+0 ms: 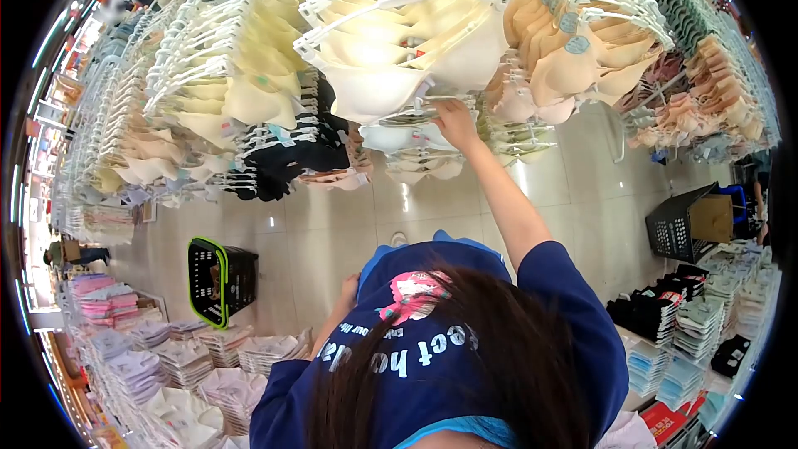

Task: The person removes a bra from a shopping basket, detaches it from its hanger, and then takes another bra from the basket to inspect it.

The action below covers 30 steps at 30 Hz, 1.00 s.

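Observation:
My right hand [455, 125] reaches up to the lower row of the rack ahead, its fingers closed at the end of a white hanger [445, 99]. Just left of these fingers hangs a pale bra [405, 138] among several others. Over it, a cream bra [374, 91] fronts a row of similar ones on white hangers. Low at my side, my left hand [349, 289] is beside the dark blue shirt [366, 341]; its fingers are mostly hidden.
Beige bras [565, 71] hang to the right, black ones [291, 158] to the left. A black basket with a green rim [195, 283] stands on the tiled floor [316, 233]. Another black basket [669, 224] holds a cardboard box. Folded garments [187, 362] lie in stacks behind me.

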### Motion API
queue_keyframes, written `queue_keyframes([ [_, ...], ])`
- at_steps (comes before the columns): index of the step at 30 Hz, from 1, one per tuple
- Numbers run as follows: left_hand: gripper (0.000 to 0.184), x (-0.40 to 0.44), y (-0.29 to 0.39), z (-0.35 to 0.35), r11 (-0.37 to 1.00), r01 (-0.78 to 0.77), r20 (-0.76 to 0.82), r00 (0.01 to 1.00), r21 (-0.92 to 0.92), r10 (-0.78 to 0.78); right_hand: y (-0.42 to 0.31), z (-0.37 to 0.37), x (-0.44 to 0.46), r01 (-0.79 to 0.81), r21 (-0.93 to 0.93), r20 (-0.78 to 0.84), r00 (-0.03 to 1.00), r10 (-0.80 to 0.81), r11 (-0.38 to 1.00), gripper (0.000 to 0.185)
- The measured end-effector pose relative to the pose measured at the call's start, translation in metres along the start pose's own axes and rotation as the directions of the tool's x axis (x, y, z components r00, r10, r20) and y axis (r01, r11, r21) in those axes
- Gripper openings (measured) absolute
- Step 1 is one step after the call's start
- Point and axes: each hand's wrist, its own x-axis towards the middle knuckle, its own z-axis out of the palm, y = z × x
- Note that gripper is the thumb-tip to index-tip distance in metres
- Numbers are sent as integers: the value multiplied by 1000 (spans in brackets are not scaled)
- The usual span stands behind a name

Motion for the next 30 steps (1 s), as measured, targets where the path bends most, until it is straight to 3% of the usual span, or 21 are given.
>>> queue_keyframes([
  [1, 30, 2, -5, 2, 998, 40, -10, 999, -52, -40, -3, -10, -10, 12, 2, -93, 996, -11, 1000, 38],
  [5, 30, -26, 4, 13, 993, -38, -13, 999, 114, 39, -23, -42, -97, -279, -89, -213, 943, 255, 956, 48],
  [8, 30, -29, -7, 16, 986, -10, -34, 999, 165, 16, -6, -18, -230, -511, -49, 52, 857, 513, 858, 51],
  [9, 30, -23, -16, 16, 989, 11, -35, 999, 150, -6, 14, 0, -297, -646, -13, 270, 733, 625, 763, 57],
  [10, 30, -18, -24, 17, 990, 33, -36, 999, 135, -28, 34, 16, -372, -715, -128, 474, 565, 676, 687, 59],
  [11, 31, -12, -32, 18, 993, 68, -36, 997, 101, -65, 47, 17, -430, -817, -277, 657, 223, 720, 506, 48],
  [12, 31, -4, -42, 17, 992, 104, -37, 994, 66, -102, 26, -24, -442, -905, -320, 732, -424, 533, -280, 43],
  [13, 32, -3, -44, 19, 990, 139, -39, 990, 31, -138, 55, -29, -551, -804, -195, 906, 72, 418, 562, 28],
  [14, 32, -7, -41, 22, 984, 116, -64, 992, 135, -108, 35, -82, -551, -622, -169, 867, 275, 416, 765, 29],
  [15, 32, -18, -30, 25, 966, 93, -87, 993, 241, -74, 51, -81, -600, -683, -68, 941, 198, 274, 727, 28],
  [16, 32, -21, -24, 25, 935, 71, -104, 994, 347, -37, 23, -89, -567, -820, -367, 845, -97, 525, 440, 27],
  [17, 32, -14, -28, 24, 927, 60, -135, 991, 370, -10, -7, -98, -530, -827, -560, 614, -377, 693, 47, 26],
  [18, 33, -2, -43, 24, 918, 50, -160, 987, 392, 15, -24, -110, -509, -871, -474, 537, -402, 741, -129, 25],
  [24, 38, 16, -41, 21, 867, 19, -41, 999, 498, 2, -24, -56, -499, -902, -169, 540, -422, 728, -397, 17],
  [26, 40, 20, -29, 13, 783, 25, -29, 1000, 622, -9, -1, -9, -506, -984, -120, 565, -179, 806, -134, 21],
  [28, 41, 25, -24, 6, 788, -6, -10, 1000, 616, 16, 7, 27, -492, -988, -65, 580, 76, 811, 139, 24],
  [30, 42, 29, -25, -6, 814, -10, -5, 1000, 581, 16, -1, 30, -449, -995, -10, 634, 68, 771, 95, 22],
])
